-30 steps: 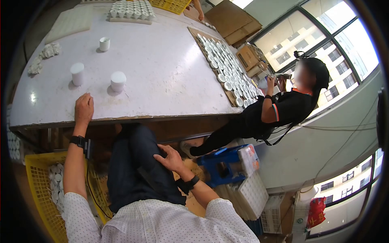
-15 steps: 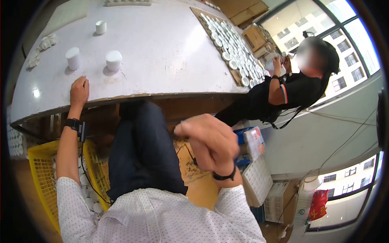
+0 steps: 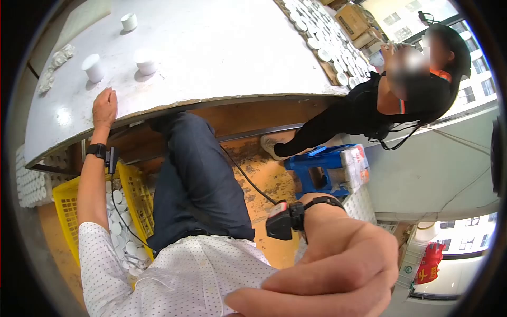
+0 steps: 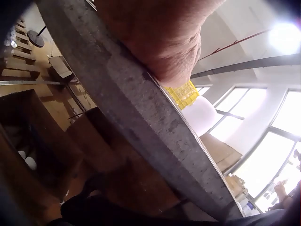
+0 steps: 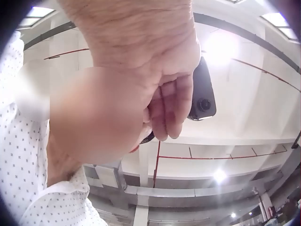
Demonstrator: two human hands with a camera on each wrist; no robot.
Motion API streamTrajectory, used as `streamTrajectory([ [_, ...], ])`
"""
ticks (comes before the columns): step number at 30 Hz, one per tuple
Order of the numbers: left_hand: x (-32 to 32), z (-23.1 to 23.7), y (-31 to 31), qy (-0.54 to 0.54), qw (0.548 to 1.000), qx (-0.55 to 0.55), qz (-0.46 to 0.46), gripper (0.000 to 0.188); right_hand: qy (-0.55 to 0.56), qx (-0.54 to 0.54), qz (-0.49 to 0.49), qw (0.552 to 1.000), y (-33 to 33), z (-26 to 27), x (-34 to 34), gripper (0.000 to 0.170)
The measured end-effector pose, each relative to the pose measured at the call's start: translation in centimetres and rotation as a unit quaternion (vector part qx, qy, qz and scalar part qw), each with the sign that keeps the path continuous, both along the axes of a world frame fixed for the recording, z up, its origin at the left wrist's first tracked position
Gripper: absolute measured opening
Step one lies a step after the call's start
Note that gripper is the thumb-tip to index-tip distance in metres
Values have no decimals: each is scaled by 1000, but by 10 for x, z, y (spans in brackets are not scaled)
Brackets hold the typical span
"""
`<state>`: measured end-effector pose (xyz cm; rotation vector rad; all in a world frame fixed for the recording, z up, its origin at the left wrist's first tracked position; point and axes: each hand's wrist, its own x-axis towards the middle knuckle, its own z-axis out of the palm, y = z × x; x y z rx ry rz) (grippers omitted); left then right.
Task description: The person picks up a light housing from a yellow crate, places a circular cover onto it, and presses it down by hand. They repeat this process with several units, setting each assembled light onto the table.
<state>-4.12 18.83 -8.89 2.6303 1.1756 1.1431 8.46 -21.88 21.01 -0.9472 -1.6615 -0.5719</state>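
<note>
My left hand (image 3: 104, 105) rests on the near edge of the white table (image 3: 211, 63), fingers loosely bent around nothing. Just beyond it stand two white cylindrical pieces, one tall (image 3: 93, 67) and one wider (image 3: 145, 62). Farther back is a small white cup (image 3: 129, 21). In the left wrist view, the heel of my left hand (image 4: 160, 37) lies over the grey table edge (image 4: 127, 99). My right hand (image 3: 338, 264) is raised close to the head camera with its fingers loosely curled. Beside those fingers (image 5: 169, 110) in the right wrist view is a black camera (image 5: 203, 92).
A crumpled white cloth (image 3: 57, 66) lies at the table's left. Boards of small white cups (image 3: 322, 47) line the far right, where another person (image 3: 417, 79) stands. A yellow basket (image 3: 66, 211) of white pieces and a blue stool (image 3: 311, 169) stand on the floor.
My right hand has lifted off my thigh and come up close to the head camera. My left hand stays at the table edge. The head view has shifted.
</note>
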Motion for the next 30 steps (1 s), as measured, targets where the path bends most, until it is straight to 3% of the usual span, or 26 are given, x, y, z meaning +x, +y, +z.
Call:
streamTrajectory([
  [1, 1, -1, 1, 9, 1000, 2, 3, 23, 9, 2, 3, 1000, -6, 6, -6, 29],
  [3, 4, 5, -7, -32, 999, 40, -17, 18, 154, -150, -80, 973, -20, 20, -19, 29],
  [4, 4, 11, -14, -30, 999, 27, -17, 15, -113, -160, 125, 973, -14, 22, 37, 30],
  [5, 8, 17, -18, -33, 999, 17, -13, 13, -116, -149, 142, 972, -14, 10, 41, 30],
  [7, 10, 20, -21, -54, 998, 18, -40, 14, 7, -117, 182, 976, -7, -16, 45, 4],
  [8, 11, 21, -21, -63, 996, 36, -47, 13, -5, -107, 205, 973, 9, -26, 53, 4],
  [10, 9, 21, -25, -60, 996, 47, -50, 12, 52, -152, -36, 986, 43, -48, 70, 14],
  [11, 10, 22, -25, -50, 997, 41, -48, 11, 47, -204, -94, 973, 64, -66, 84, 18],
  [12, 10, 21, -27, -64, 997, 32, -32, 11, 129, -242, -119, 954, 81, -98, 100, 18],
  [16, 12, 26, -37, -76, 997, 3, -16, 9, 253, -326, -186, 891, 113, -213, 170, 20],
  [23, 8, 28, -39, -59, 997, -6, -48, 6, 327, -354, -249, 840, 155, -243, 192, 24],
  [25, 8, 30, -37, -61, 997, -16, -48, 5, 326, -360, -257, 835, 167, -257, 200, 23],
  [27, 8, 29, -41, -78, 996, -18, -42, 5, 134, -295, -386, 864, 172, -268, 200, 19],
  [30, 7, 36, -43, -87, 995, -22, -42, 5, 100, -309, -426, 845, 176, -267, 194, 15],
])
